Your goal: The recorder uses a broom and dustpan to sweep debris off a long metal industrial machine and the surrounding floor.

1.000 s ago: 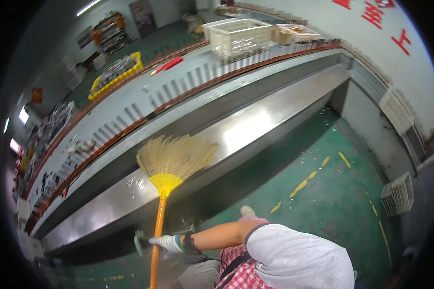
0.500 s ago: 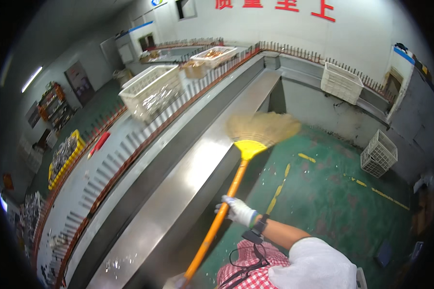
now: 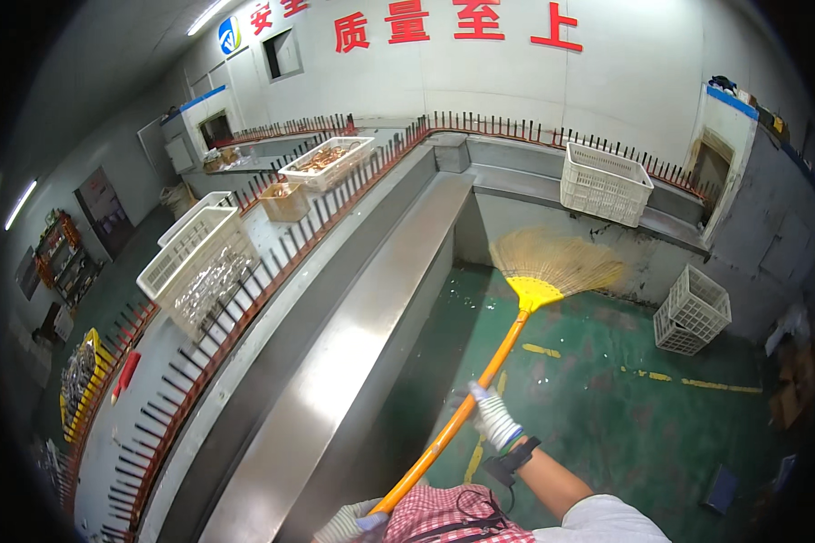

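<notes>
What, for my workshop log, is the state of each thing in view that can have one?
Orange-handled straw broom with yellow collar: held at a slant, bristles fanned out
Striped-gloved right hand: closed on the broom
Gloved left hand: closed on the broom, nearer the body
Shallow white plastic tray: holding copper-coloured pieces
Yellow plastic basket: filled with metallic pieces
White plastic ledge crate: upright
Long white tube lamps: lit

room over green floor [image 3: 598,425] beside broom [image 3: 502,354], metal ledge [image 3: 353,348] blocking left, crates [image 3: 694,310] right
</notes>
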A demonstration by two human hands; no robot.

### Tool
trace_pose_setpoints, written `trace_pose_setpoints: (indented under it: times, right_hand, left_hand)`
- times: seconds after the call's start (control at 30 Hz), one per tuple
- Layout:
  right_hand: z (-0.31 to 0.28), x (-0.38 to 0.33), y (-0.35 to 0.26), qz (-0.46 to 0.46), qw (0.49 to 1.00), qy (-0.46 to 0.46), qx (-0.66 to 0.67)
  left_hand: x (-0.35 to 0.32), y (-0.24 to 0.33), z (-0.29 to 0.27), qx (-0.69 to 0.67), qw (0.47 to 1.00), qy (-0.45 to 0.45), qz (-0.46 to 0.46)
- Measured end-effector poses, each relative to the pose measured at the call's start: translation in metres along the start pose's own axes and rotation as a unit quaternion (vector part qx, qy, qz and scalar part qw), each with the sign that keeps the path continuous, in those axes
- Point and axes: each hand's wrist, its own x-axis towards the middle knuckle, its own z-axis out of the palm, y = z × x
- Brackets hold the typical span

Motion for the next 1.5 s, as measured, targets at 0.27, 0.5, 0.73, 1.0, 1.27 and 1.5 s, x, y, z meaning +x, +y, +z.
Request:
trace_pose_setpoints:
  times: [0.27, 0.5, 0.73, 1.0, 1.27, 1.5]
  right_hand:
    - [0.055, 0.178, -0.053, -0.024, 0.999, 0.032, 0.001]
    - [0.097, 0.340, -0.178, -0.103, 0.995, 0.011, -0.017]
    - [0.113, 0.526, -0.264, -0.094, 0.991, 0.028, -0.091]
    - [0.166, 0.748, -0.327, -0.085, 0.976, -0.031, -0.197]
    - [0.186, 0.896, -0.402, -0.039, 0.960, -0.013, -0.279]
    - [0.174, 0.897, -0.400, 0.044, 0.961, -0.069, -0.265]
  left_hand:
    - [0.150, 0.121, -0.041, 0.014, 1.000, 0.004, -0.020]
    - [0.322, 0.231, -0.077, -0.027, 0.994, -0.107, -0.002]
    - [0.458, 0.350, -0.073, -0.035, 0.996, -0.071, 0.034]
    - [0.595, 0.466, -0.034, -0.093, 0.991, 0.064, 0.065]
    - [0.703, 0.569, -0.023, -0.177, 0.973, 0.066, 0.130]
    - [0.647, 0.563, 0.011, -0.355, 0.929, 0.010, 0.102]
